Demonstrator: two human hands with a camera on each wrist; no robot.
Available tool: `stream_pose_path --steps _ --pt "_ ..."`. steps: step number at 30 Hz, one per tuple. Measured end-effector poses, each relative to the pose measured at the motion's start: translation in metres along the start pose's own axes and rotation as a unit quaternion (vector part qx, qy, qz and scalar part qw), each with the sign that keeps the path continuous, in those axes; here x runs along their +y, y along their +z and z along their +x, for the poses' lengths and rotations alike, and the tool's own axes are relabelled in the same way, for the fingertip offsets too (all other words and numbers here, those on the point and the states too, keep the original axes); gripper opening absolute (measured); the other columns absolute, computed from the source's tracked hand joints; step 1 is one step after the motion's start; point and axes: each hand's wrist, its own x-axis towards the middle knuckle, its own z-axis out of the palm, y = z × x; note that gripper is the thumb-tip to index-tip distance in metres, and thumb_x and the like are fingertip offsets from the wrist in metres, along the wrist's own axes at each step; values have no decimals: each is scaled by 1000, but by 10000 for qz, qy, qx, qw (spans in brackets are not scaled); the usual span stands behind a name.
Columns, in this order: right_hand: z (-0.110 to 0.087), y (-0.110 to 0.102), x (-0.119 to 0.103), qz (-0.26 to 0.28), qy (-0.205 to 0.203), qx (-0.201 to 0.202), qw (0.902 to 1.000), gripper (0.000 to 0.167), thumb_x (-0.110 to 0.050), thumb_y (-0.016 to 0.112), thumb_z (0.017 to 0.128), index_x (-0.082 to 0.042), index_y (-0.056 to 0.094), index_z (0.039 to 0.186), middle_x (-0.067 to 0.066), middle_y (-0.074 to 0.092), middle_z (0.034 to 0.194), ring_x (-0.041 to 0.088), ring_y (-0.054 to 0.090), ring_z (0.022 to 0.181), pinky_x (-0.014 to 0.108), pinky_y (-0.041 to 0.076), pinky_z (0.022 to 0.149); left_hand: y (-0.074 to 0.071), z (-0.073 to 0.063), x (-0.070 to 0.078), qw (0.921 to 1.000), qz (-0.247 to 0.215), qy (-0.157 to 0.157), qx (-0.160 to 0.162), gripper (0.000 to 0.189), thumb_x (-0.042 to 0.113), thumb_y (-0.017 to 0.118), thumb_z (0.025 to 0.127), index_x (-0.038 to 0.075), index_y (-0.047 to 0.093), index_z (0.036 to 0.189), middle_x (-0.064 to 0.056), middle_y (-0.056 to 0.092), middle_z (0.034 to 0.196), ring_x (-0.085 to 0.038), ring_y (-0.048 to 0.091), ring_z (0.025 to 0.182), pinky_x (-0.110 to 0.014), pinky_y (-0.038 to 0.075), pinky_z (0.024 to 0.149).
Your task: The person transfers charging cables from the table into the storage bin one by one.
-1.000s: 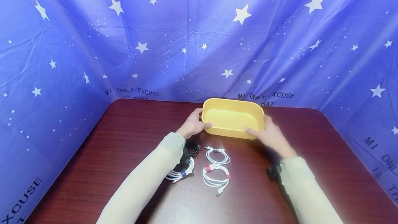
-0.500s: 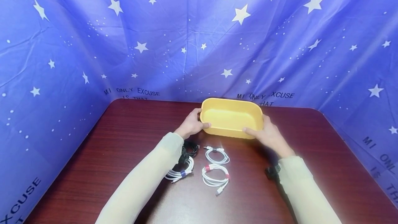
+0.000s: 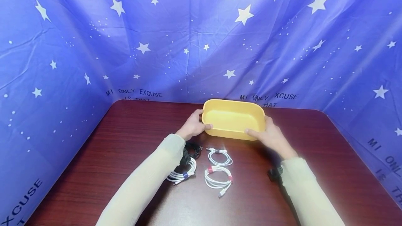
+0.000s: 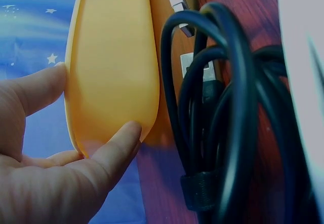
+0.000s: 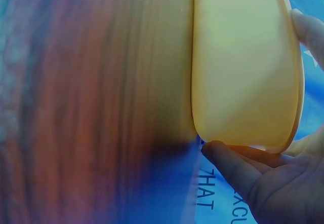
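Observation:
A yellow plastic bin (image 3: 233,135) with rounded corners is at the far part of the table, its open top facing up and nothing visible inside. My left hand (image 3: 192,125) grips its left end, thumb over the near rim. The right hand (image 3: 272,136) holds the opposite end the same way. In the left wrist view, fingertips press the bin's end wall (image 4: 111,72). The right wrist view shows fingers around the other end of the bin (image 5: 243,72). A coiled black cable (image 4: 235,107) lies close to my left wrist, partly hidden by the sleeve in the head view.
Nearer me lie a white cable with a dark strap (image 3: 217,151), another with red straps (image 3: 209,169), and a third with a blue strap (image 3: 186,175). The dark red wooden table (image 3: 257,201) is enclosed by a blue star-patterned curtain (image 3: 176,65) behind and at both sides.
Both hands and the bin have shifted very slightly left, with the grip unchanged. The cables stay in place.

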Motion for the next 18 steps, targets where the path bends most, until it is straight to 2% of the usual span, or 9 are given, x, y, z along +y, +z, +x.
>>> stream_pose_path --steps 18 --pt "0 3 -5 27 -88 51 9999 114 -69 67 73 4 19 147 27 46 132 38 54 108 56 43 92 -4 -2 -1 9999 128 -16 27 74 8 77 79 1 38 141 -20 59 115 -26 58 99 -36 47 91"
